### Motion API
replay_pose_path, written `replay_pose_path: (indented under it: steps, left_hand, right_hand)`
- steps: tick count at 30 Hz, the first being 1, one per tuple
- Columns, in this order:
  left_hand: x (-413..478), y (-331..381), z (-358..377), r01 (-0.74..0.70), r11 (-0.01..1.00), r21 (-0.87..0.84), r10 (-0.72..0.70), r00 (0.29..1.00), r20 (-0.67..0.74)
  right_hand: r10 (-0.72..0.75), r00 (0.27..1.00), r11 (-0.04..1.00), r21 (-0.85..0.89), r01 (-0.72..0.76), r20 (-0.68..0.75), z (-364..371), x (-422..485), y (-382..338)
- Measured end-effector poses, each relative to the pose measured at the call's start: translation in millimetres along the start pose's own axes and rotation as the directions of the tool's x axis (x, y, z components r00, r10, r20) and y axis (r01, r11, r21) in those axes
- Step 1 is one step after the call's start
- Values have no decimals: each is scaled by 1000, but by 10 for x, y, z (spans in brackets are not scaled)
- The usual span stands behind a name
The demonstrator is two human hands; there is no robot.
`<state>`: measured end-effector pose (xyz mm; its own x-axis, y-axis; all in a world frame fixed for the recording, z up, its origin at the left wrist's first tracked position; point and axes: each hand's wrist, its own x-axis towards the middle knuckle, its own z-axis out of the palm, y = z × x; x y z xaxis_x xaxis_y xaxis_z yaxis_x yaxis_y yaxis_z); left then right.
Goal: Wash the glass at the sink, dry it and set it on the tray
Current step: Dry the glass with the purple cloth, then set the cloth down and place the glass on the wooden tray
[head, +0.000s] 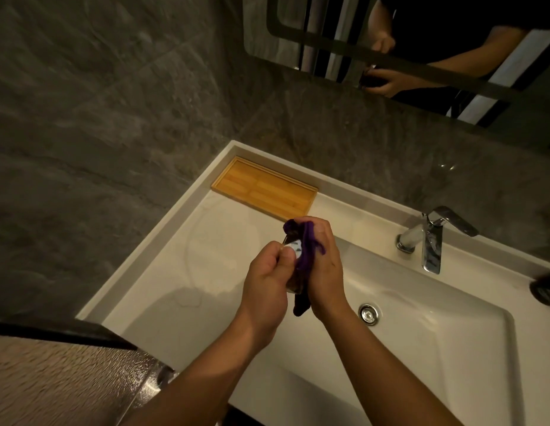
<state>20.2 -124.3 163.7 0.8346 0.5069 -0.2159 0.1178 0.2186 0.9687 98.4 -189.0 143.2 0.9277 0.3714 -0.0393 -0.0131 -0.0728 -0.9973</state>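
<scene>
A clear glass (290, 250) is held between both hands above the left edge of the white sink (452, 348). My left hand (264, 281) grips the glass from the left, thumb on its side. A purple cloth (304, 259) is wrapped against the glass by my right hand (324, 265), and its tail hangs down between the wrists. Much of the glass is hidden by fingers and cloth. The bamboo tray (264, 187) lies bare in the counter's back left corner, just beyond the hands.
A chrome faucet (433, 238) stands at the back right of the basin, with the drain plug (369, 313) below it. A dark object (546, 289) sits at the right edge. Grey tiled walls and a mirror (421, 41) rise behind. A textured panel (67, 379) is at lower left.
</scene>
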Motion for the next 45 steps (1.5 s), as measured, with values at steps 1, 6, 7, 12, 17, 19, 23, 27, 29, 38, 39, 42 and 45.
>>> replay_pose_path:
  steps: [1,6,7,12,17,19,23,27,29,38,39,42,45]
  left_hand:
    - [-3,4,-8,-13,1000,14,13,1000,9]
    - [30,-8,-45,-7,999,-50,4,999,-48]
    - [57,-33,-58,8,997,-82,-14,997,-73]
    - [177,-122,-131,96,954,-284,-150,973,-173]
    - [297,-128,-297,137,870,-474,-262,942,-208]
    - [334,-129,-402,159,822,-547,-306,933,-189]
    - [436,-152,-741,175,828,-533,-286,949,-132]
    - [494,-210,-1158,128,849,-512,-241,957,-161]
    - [522,-257,-1350,92,887,-452,-189,966,-174]
    - [712,-414,-1825,51,986,158,-24,985,-173]
    - [721,-423,-1836,47,968,245,-10,988,-151]
    - [738,-442,-1809,-58,866,497,91,995,-43]
    - [786,-513,-1734,-141,664,735,133,989,69]
  right_hand:
    - [95,995,993,74,-94,-10,13,10,-26]
    - [353,935,853,395,-341,43,166,-64,-7]
    - [353,934,845,409,-343,55,211,-79,22]
    - [254,966,934,245,-259,49,424,-135,191]
    - [110,989,994,-5,-110,103,625,-105,363]
    - [103,988,994,31,-107,111,667,-8,417]
    - [32,984,993,-117,-12,177,741,317,596]
    - [-76,961,868,-457,196,268,815,592,862]
    - [-87,922,717,-619,320,376,900,663,989]
    - [159,706,359,-707,609,690,1253,557,1384]
    - [127,719,423,-693,583,683,1223,571,1335]
    - [-41,880,671,-640,375,472,1122,536,1095]
    - [178,957,945,-310,-101,230,1108,472,721]
